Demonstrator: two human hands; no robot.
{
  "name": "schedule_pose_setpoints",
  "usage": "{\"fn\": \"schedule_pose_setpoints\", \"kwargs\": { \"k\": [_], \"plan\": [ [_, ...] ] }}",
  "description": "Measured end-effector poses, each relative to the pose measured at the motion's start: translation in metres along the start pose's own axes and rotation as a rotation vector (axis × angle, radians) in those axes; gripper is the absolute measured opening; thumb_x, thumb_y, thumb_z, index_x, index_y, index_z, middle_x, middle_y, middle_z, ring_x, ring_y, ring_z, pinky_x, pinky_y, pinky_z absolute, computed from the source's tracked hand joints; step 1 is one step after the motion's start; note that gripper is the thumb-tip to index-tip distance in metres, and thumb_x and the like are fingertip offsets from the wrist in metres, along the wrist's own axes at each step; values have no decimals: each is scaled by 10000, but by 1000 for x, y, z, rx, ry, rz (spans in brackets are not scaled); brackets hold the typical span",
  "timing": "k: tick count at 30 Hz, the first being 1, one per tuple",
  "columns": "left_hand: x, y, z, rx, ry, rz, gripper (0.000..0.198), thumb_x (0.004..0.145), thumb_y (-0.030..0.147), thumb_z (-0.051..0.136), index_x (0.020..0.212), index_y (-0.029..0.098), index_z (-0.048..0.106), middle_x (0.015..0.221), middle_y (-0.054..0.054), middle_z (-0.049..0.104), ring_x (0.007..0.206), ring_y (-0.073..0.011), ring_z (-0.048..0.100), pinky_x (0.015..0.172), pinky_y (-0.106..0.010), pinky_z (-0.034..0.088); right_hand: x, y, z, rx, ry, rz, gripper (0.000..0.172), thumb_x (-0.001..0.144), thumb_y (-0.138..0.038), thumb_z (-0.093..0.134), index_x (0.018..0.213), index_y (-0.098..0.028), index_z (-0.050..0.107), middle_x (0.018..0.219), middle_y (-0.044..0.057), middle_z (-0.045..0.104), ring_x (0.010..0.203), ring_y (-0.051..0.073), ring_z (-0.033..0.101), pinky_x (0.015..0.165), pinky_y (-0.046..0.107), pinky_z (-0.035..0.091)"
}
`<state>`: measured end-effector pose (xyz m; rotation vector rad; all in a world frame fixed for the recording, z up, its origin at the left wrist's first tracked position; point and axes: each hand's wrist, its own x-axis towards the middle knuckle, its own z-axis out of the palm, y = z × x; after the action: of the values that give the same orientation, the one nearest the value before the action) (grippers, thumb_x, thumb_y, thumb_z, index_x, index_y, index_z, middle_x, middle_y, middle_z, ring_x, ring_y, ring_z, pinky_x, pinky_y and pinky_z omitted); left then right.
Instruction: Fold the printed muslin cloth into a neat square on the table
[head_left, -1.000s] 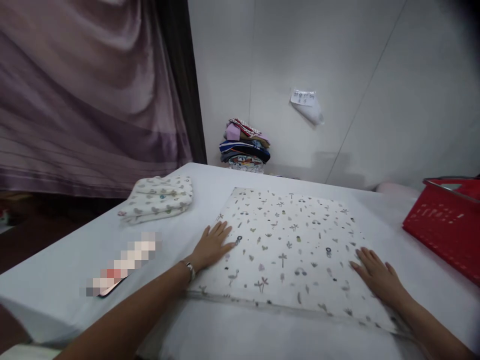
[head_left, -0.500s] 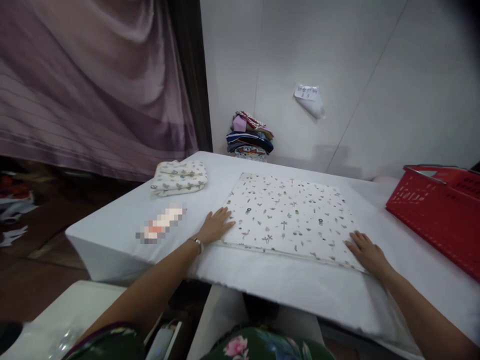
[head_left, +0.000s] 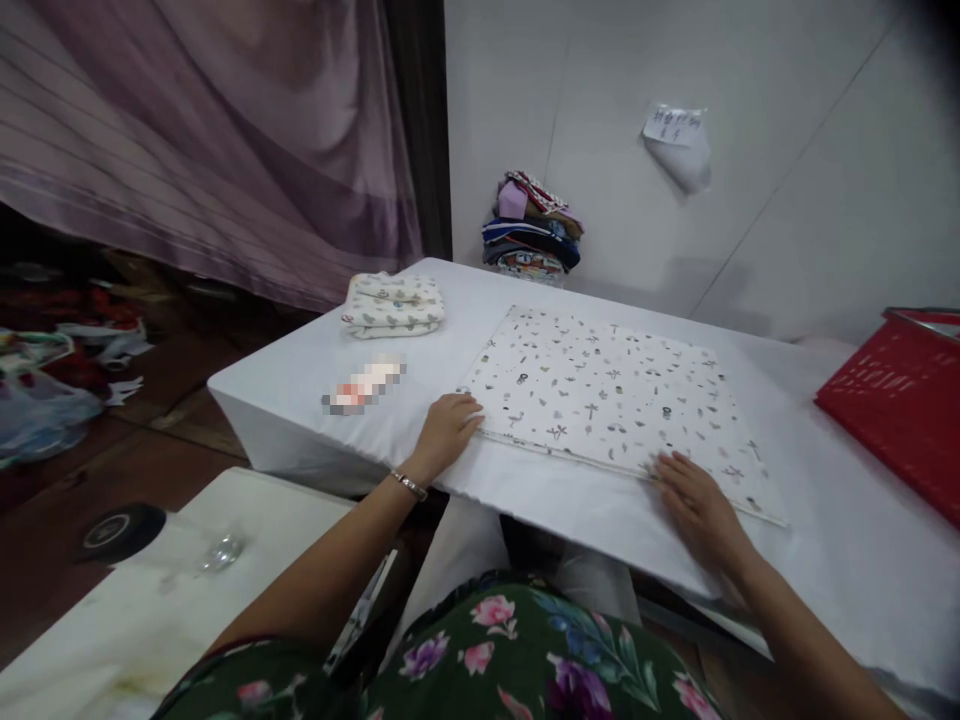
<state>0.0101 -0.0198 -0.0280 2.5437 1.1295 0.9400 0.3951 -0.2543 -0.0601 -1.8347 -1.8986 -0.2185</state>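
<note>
A white cloth with small printed figures (head_left: 611,395) lies spread flat on a table covered in white (head_left: 300,380). My left hand (head_left: 448,432) rests at the cloth's near left corner, fingers curled over its edge. My right hand (head_left: 694,503) lies flat on the near edge toward the right, fingers stretched out. A thin bracelet sits on my left wrist. Neither hand has lifted the cloth.
A folded patterned cloth (head_left: 394,303) lies at the table's far left, a blurred small object (head_left: 364,385) nearer. A red basket (head_left: 904,395) stands at the right. A stack of folded fabrics (head_left: 531,225) sits by the wall. A low white surface (head_left: 150,600) is at lower left.
The view has pulled back and tilted down, showing my floral clothing and the floor. Both hands slid toward the cloth's near edge; the left fingers now curl at the corner.
</note>
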Motion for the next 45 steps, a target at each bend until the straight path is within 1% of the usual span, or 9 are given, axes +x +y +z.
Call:
{"fn": "schedule_pose_setpoints", "kwargs": {
  "k": [5, 8, 11, 16, 21, 27, 35, 41, 45],
  "plan": [
    [4, 35, 15, 15, -188, 226, 167, 866, 309, 540, 902, 236, 686, 958, -37, 655, 958, -199, 543, 870, -392, 398, 49, -51, 21, 134, -16, -106, 290, 912, -343, 460, 1084, -219, 658, 1128, 85, 648, 1089, 247, 563, 937, 434, 468],
    [5, 44, 26, 10, -241, 261, 163, 867, 305, 541, 905, 235, 683, 943, -41, 637, 957, -198, 524, 857, -381, 393, 74, -76, 30, 166, -61, -131, 270, 912, -319, 465, 1062, -223, 668, 1076, 86, 650, 993, 230, 580, 883, 406, 484],
    [8, 45, 32, 7, -253, 248, 175, 877, 296, 522, 920, 227, 677, 935, -49, 628, 942, -198, 515, 836, -373, 398, 88, -89, 36, 168, -79, -149, 258, 910, -293, 470, 1021, -207, 686, 996, 95, 650, 923, 225, 569, 826, 384, 486],
    [11, 44, 35, 3, -265, 240, 185, 890, 290, 500, 926, 219, 667, 942, -48, 615, 925, -189, 504, 823, -362, 399, 92, -94, 39, 142, -104, -127, 269, 921, -269, 446, 989, -206, 698, 925, 98, 634, 855, 222, 543, 758, 378, 469],
    [12, 47, 35, 3, -306, 262, 218, 893, 338, 497, 993, 227, 656, 973, -51, 602, 945, -193, 495, 826, -356, 393, 87, -93, 44, 142, -60, -117, 282, 940, -261, 412, 985, -196, 683, 906, 103, 629, 847, 225, 537, 761, 392, 444],
    [14, 48, 36, 21, -304, 251, 295, 936, 337, 402, 918, 213, 670, 925, -49, 610, 899, -180, 499, 798, -343, 392, 84, -96, 45, 130, -20, -120, 245, 935, -217, 416, 966, -160, 652, 933, 104, 619, 885, 224, 526, 772, 371, 414],
    [11, 53, 29, 142, -334, 325, 285, 936, 270, 389, 886, 198, 661, 906, -55, 621, 889, -185, 502, 763, -336, 384, 82, -99, 42, 61, -50, -168, 257, 941, -207, 404, 965, -160, 655, 931, 106, 624, 863, 221, 517, 750, 360, 392],
    [11, 48, 26, 125, -363, 387, 216, 900, 331, 478, 1022, 208, 606, 1007, -63, 597, 958, -200, 504, 801, -341, 393, 81, -99, 41, 62, -75, -182, 243, 927, -304, 470, 1034, -175, 647, 971, 109, 613, 890, 234, 528, 758, 369, 406],
    [13, 45, 26, 157, -370, 406, 195, 903, 300, 466, 1010, 212, 603, 1003, -60, 595, 946, -194, 507, 795, -335, 391, 80, -99, 42, 46, -78, -181, 254, 933, -289, 451, 1050, -174, 645, 971, 112, 614, 883, 234, 524, 760, 375, 413]
  ]
}}
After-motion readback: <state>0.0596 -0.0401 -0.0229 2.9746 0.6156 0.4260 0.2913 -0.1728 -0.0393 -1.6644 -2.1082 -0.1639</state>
